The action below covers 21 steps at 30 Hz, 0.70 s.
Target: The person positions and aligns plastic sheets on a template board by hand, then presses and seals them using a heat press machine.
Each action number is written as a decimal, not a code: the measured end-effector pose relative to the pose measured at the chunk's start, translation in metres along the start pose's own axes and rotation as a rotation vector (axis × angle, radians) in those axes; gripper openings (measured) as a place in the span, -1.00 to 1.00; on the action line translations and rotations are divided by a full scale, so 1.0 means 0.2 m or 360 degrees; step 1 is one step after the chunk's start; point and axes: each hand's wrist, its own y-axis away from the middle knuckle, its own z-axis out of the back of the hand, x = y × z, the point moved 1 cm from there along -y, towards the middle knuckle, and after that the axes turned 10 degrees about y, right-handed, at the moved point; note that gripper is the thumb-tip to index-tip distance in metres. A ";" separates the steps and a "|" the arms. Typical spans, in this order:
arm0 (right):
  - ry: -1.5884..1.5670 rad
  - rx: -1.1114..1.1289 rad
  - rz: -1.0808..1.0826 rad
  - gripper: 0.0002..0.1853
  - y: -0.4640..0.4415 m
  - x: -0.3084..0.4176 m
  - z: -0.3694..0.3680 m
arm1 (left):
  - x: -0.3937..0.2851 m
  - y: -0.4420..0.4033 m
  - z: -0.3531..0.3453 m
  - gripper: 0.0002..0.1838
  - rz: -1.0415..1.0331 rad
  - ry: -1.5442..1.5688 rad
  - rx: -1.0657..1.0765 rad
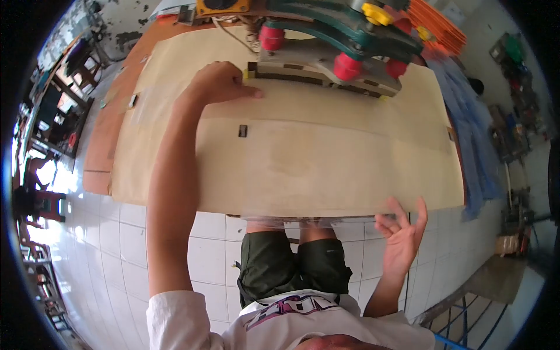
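Observation:
My left hand (220, 83) is over the far left part of the paper-covered table (350, 169), beside the left end of a machine's metal bar (291, 73). Its thumb points right, while the other fingers are curled and partly hidden. My right hand (401, 233) is held palm up at the table's front edge, fingers apart and holding nothing. Clear plastic film (291, 217) seems to lie along the front edge. A small dark rectangular piece (242, 130) lies on the paper, nearer to me than my left hand.
The green machine (332, 29) with red knobs (348, 67) stands at the back. An orange ridged part (437, 26) is behind it on the right. Blue plastic sheeting (466, 128) hangs at the right edge. A yellow box (223, 7) stands at the back left.

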 end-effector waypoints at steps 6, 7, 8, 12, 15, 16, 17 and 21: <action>0.0072 0.0233 -0.0352 -0.35 -0.24 0.10 0.18 | 0.00 0.00 0.00 -0.39 0.0027 0.0043 0.0038; 0.0067 0.0220 -0.0343 -0.35 -0.29 0.11 0.18 | 0.01 0.00 0.00 -0.38 0.0043 0.0104 0.0042; 0.0081 0.0317 -0.0399 -0.39 -0.33 0.12 0.17 | 0.01 -0.01 -0.01 -0.38 0.0031 0.0098 0.0041; 0.0286 0.0525 -0.0495 -0.50 -0.55 0.16 0.08 | 0.02 -0.01 -0.02 -0.38 0.0044 0.0109 0.0033; 0.0548 0.0624 -0.0507 -0.55 -0.75 0.17 -0.01 | 0.01 0.00 -0.02 -0.38 0.0029 0.0084 0.0011; 0.0547 0.0625 -0.0500 -0.55 -0.81 0.17 -0.04 | 0.01 0.00 -0.02 -0.38 0.0036 0.0070 0.0011; 0.0675 0.0659 -0.0488 -0.60 -0.87 0.16 -0.08 | 0.01 0.00 -0.01 -0.38 0.0035 0.0068 0.0004; 0.1224 0.0735 -0.0372 -0.73 -1.08 0.08 -0.14 | 0.01 0.00 -0.01 -0.37 0.0039 0.0060 0.0025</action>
